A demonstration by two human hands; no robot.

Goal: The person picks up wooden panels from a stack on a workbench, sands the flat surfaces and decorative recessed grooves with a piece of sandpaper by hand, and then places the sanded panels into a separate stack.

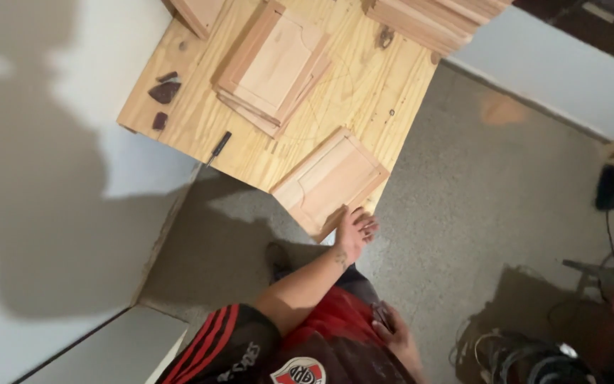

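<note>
Panel (330, 181) of pale wood with a raised frame lies at the near corner of the tabletop (364, 99), its lower edge reaching out past the rim. The left hand (356, 230) rests against that overhanging edge, fingers stretched out flat and close together, touching the panel from the side nearest the person. The right hand (392, 333) sits low by the red and black shirt (300, 341), curled loosely around something small and dark that is too blurred to make out.

Further up the tabletop a stack of similar framed panels (273, 67) lies well apart from the first one, with bare wood between them. More wooden pieces (431, 21) are piled at the far edge, and another block (197, 13) pokes in at the top. Near the left rim lie dark scraps (164, 91) and a slim black tool (218, 146), just at the edge. Below the tabletop spreads a grey floor (477, 185). Tangled cables (527, 355) lie on it, low to the right.
</note>
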